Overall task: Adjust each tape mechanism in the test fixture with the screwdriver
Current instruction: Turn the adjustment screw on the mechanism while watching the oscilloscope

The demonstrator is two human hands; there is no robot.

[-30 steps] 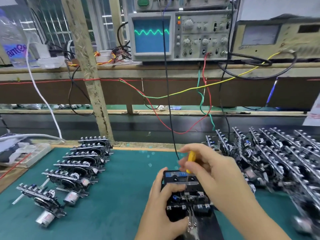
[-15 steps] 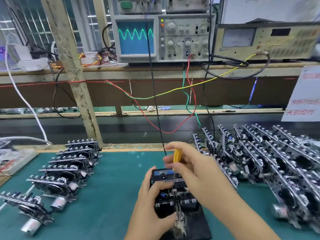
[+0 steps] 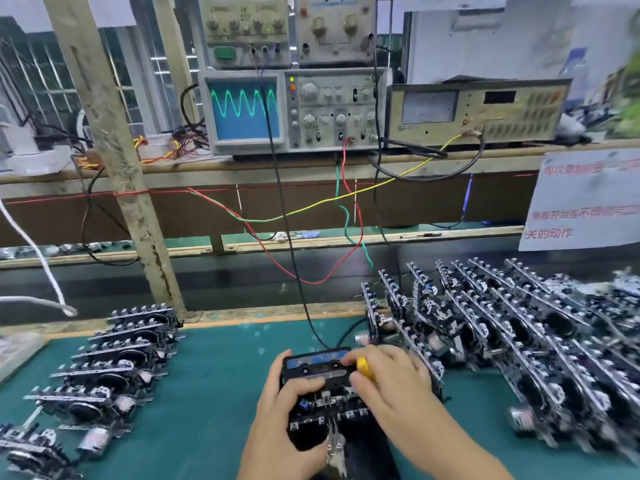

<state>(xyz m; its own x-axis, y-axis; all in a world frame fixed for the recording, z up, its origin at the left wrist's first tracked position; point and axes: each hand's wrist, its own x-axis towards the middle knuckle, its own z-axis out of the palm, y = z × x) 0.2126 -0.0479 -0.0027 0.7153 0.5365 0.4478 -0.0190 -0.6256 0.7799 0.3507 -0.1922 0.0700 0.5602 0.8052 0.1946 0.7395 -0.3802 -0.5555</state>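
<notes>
- Table (image 3: 214, 393): I see the test fixture (image 3: 332, 434) at the near centre, with a tape mechanism (image 3: 323, 386) seated in it.
- Left hand (image 3: 287, 427): my grip wraps the fixture's left side, thumb on the mechanism.
- Right hand (image 3: 391, 386): fingers pinch the yellow screwdriver (image 3: 364, 367).
- Screwdriver axis: apparently pointing down-left into the mechanism; the tip is hidden.

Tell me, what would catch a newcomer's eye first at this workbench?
Probably the glowing green wave on the oscilloscope up on the shelf, straight ahead. Below it, on the green mat, the left hand steadies a black tape mechanism in the test fixture while the right hand grips a yellow-handled screwdriver. Rows of similar mechanisms crowd the right side, with a shorter row on the left.
</notes>
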